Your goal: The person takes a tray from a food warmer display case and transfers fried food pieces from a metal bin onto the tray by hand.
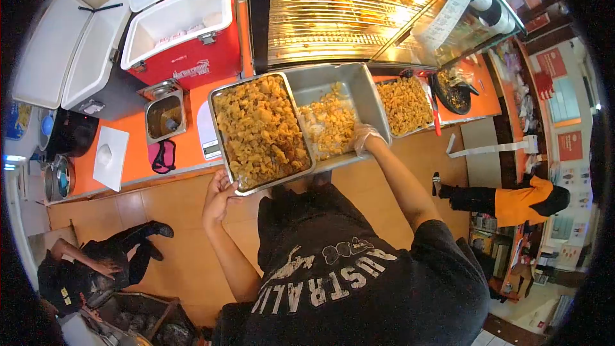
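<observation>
A metal tray (261, 131) heaped with browned, fried-looking pieces is tilted over the left part of a larger, deep metal pan (368, 93). My left hand (221, 193), bare, grips the tray's near left corner, thumb on the rim. Inside the deep pan lies a looser layer of similar golden pieces (330, 122). My right hand (366, 139), in a clear plastic glove, is at the pan's right side against those pieces; its fingers are partly hidden, and what they hold cannot be made out.
Right of the pan are another filled tray (405, 106), a red-handled tool (437, 123) and a black bowl (453, 91). A lit glass cabinet (346, 19) stands behind. Left are a red cooler (186, 57) and metal container (165, 117). One person sits lower left; another stands right.
</observation>
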`<state>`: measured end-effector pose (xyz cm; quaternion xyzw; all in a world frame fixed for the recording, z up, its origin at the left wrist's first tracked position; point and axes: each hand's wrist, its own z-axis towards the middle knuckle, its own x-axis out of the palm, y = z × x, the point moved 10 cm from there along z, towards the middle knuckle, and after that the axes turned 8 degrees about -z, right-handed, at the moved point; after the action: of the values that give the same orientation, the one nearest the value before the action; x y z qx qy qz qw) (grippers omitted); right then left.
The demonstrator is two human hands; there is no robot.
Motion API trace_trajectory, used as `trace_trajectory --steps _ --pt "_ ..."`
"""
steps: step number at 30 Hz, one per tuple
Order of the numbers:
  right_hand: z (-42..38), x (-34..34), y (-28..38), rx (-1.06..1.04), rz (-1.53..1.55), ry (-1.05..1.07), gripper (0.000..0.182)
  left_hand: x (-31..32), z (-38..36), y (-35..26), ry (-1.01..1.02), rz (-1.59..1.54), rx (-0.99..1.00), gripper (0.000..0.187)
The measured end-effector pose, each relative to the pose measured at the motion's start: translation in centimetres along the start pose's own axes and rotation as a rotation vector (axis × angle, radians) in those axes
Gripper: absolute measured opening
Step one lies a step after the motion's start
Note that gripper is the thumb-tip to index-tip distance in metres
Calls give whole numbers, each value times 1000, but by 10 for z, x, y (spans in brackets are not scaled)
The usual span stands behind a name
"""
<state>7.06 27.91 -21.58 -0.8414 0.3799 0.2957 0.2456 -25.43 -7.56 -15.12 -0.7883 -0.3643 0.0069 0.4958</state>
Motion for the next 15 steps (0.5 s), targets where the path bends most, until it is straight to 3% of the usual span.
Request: trace_trajectory --steps 2,4,6,8,11,13,15 --pt "3 -4 25 -149 -87 -60 43 -1 1 2 4 0 -4 32" --pt "21 15 17 -85 -96 -73 51 3 1 1 31 13 -16 32" --pt "75 52 7 -23 -207 -243 54 9 -3 -7 15 10 -14 32" --pt "5 4 19 59 -191 -153 53 9 -5 -6 0 1 -15 31" --pt "46 52 29 -181 -275 30 49 7 -2 -4 31 10 -13 32" --pt "37 34 26 -57 -359 -187 38 0 0 2 21 28 -6 34" --pt "-20 -5 29 30 -95 -15 39 -7 -2 7 12 19 -13 39"
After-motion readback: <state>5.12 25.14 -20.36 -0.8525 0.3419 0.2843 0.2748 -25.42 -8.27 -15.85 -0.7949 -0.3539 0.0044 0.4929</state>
